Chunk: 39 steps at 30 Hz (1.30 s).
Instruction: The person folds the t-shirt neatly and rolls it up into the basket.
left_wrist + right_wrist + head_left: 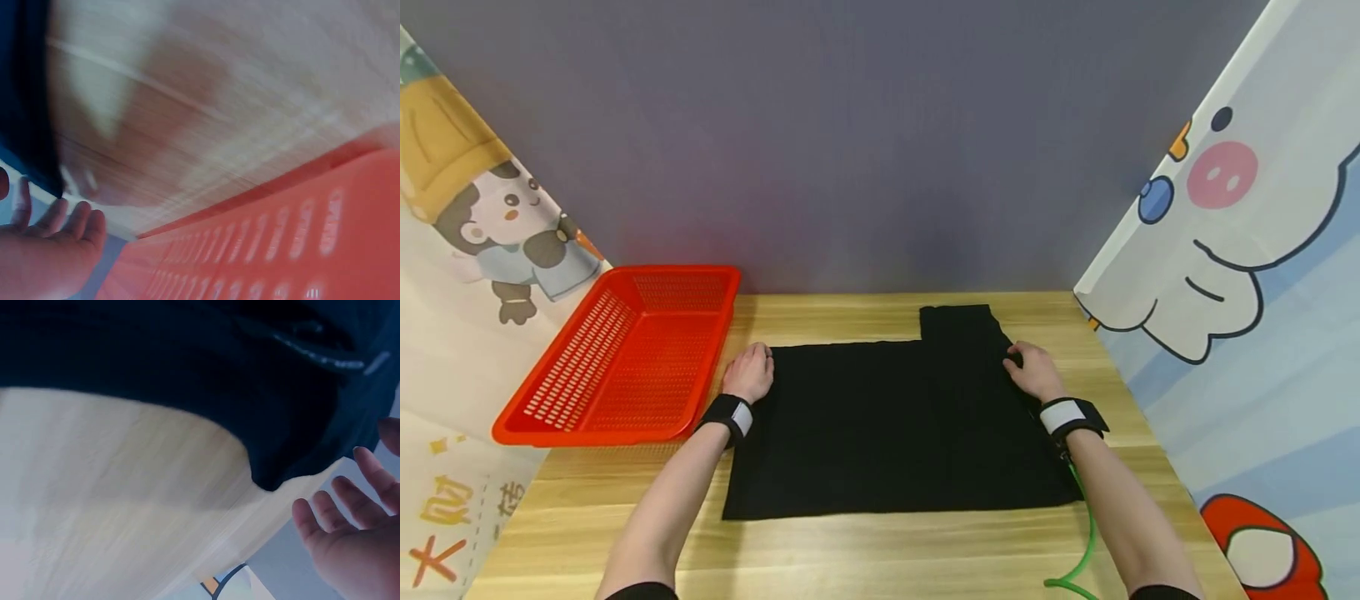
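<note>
A black T-shirt (880, 425) lies folded flat on the wooden table, a sleeve (958, 325) jutting out at its far right. At the shirt's far left corner is my left hand (749, 372), fingers loosely bent at the edge. The left wrist view shows these fingertips (78, 215) right at the dark fabric. My right hand (1034, 370) is at the right edge just below the sleeve, thumb and forefinger apart. In the right wrist view its relaxed fingers (353, 500) lie beside the dark fabric (187, 356), which has a curved opening with pale marks.
A red plastic basket (700, 400) with slotted walls stands left of the shirt, close to my left hand. A grey panel (850, 150) rises behind the table (850, 558). Printed sheets (1247, 242) flank both sides. A green cable (1088, 533) trails from the right wrist strap.
</note>
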Each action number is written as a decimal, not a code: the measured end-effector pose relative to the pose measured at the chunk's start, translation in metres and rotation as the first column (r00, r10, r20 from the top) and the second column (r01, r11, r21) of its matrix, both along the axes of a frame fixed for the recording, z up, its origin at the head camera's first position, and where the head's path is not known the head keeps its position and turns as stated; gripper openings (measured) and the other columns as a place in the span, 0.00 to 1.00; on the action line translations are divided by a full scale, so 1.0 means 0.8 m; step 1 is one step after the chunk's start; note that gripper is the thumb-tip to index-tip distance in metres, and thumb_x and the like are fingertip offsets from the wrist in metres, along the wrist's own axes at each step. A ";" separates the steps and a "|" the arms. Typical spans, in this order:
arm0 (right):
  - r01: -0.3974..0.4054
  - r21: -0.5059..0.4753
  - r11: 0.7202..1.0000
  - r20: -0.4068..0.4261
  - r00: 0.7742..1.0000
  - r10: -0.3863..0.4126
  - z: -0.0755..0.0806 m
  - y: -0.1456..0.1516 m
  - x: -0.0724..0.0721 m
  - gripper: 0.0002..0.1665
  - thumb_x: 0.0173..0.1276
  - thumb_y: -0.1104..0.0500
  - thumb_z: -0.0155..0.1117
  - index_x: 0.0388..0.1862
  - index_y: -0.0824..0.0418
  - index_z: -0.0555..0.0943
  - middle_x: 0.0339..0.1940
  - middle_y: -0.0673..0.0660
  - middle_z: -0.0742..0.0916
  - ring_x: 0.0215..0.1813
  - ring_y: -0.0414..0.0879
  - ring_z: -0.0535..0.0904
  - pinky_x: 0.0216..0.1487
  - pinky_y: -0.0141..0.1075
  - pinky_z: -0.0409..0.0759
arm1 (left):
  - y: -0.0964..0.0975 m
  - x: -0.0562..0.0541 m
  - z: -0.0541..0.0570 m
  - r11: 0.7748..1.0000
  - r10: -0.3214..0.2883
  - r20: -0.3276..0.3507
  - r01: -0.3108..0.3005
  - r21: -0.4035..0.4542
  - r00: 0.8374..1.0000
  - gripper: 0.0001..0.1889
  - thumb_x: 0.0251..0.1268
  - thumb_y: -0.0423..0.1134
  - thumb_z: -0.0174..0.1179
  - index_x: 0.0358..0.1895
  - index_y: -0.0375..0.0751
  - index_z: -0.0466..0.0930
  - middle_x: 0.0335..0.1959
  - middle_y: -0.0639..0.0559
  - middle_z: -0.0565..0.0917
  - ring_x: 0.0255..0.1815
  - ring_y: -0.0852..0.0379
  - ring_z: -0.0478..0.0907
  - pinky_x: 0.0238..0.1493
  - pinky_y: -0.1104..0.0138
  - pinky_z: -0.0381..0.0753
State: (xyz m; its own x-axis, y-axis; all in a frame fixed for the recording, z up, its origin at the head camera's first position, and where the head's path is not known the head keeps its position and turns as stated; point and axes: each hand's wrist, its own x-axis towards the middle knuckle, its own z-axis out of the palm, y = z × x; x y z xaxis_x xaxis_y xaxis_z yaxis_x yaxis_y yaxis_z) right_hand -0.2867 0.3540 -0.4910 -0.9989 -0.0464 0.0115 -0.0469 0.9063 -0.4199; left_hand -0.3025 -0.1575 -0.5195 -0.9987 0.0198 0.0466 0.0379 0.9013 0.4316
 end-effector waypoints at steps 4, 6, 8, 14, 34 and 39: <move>-0.031 0.011 0.999 0.048 0.998 0.031 -0.003 -0.007 -0.011 0.24 0.76 0.58 0.55 0.63 0.74 0.72 0.70 0.79 0.71 0.70 0.75 0.67 0.70 0.64 0.66 | -0.002 -0.007 -0.006 1.000 -0.017 -0.056 0.017 -0.006 0.998 0.07 0.72 0.31 0.50 0.47 0.32 0.74 0.44 0.34 0.80 0.50 0.34 0.79 0.51 0.45 0.77; -0.034 0.017 0.999 0.075 0.997 0.032 -0.004 -0.009 -0.015 0.26 0.76 0.58 0.55 0.65 0.74 0.71 0.72 0.79 0.69 0.71 0.75 0.66 0.71 0.63 0.64 | -0.003 -0.010 -0.008 1.000 -0.025 -0.069 0.025 -0.010 0.997 0.07 0.71 0.30 0.50 0.47 0.32 0.73 0.43 0.34 0.81 0.49 0.35 0.79 0.50 0.45 0.77; -0.033 0.030 0.999 0.091 0.995 0.030 -0.006 -0.011 -0.018 0.26 0.76 0.58 0.55 0.65 0.74 0.71 0.70 0.78 0.71 0.70 0.74 0.68 0.70 0.63 0.66 | -0.004 -0.012 -0.009 0.999 -0.033 -0.075 0.032 -0.016 0.997 0.07 0.70 0.29 0.50 0.47 0.31 0.73 0.43 0.33 0.81 0.49 0.34 0.79 0.50 0.45 0.77; -0.008 0.057 0.998 0.104 0.995 0.002 -0.015 -0.017 -0.024 0.24 0.74 0.59 0.57 0.62 0.74 0.73 0.63 0.77 0.78 0.64 0.72 0.75 0.65 0.60 0.72 | -0.008 -0.014 -0.003 0.997 -0.052 -0.108 0.046 -0.055 0.993 0.10 0.67 0.27 0.54 0.50 0.30 0.75 0.45 0.31 0.83 0.46 0.32 0.81 0.48 0.43 0.80; 0.198 -0.161 0.967 0.090 0.979 -0.186 -0.017 -0.016 -0.052 0.28 0.79 0.55 0.48 0.61 0.79 0.74 0.59 0.80 0.79 0.59 0.72 0.76 0.60 0.59 0.75 | -0.012 -0.032 0.020 0.996 -0.085 0.027 0.084 0.035 0.996 0.13 0.63 0.32 0.59 0.47 0.30 0.85 0.48 0.29 0.79 0.52 0.32 0.76 0.56 0.47 0.75; 0.168 -0.212 0.963 0.072 0.985 -0.156 -0.007 -0.016 -0.051 0.25 0.80 0.56 0.47 0.52 0.79 0.78 0.49 0.80 0.82 0.49 0.71 0.79 0.50 0.55 0.77 | -0.010 -0.034 0.028 0.996 -0.075 0.065 0.072 0.049 0.995 0.12 0.69 0.31 0.56 0.47 0.30 0.86 0.49 0.31 0.84 0.52 0.33 0.79 0.57 0.46 0.77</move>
State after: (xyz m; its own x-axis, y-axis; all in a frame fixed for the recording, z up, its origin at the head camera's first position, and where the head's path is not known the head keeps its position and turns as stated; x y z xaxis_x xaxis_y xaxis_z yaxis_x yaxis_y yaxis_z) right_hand -0.3273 0.3413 -0.4963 -0.9922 0.1138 -0.0506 0.1211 0.7870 -0.6049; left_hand -0.3295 -0.1655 -0.4971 -0.9955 0.0927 -0.0177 0.0731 0.8758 0.4771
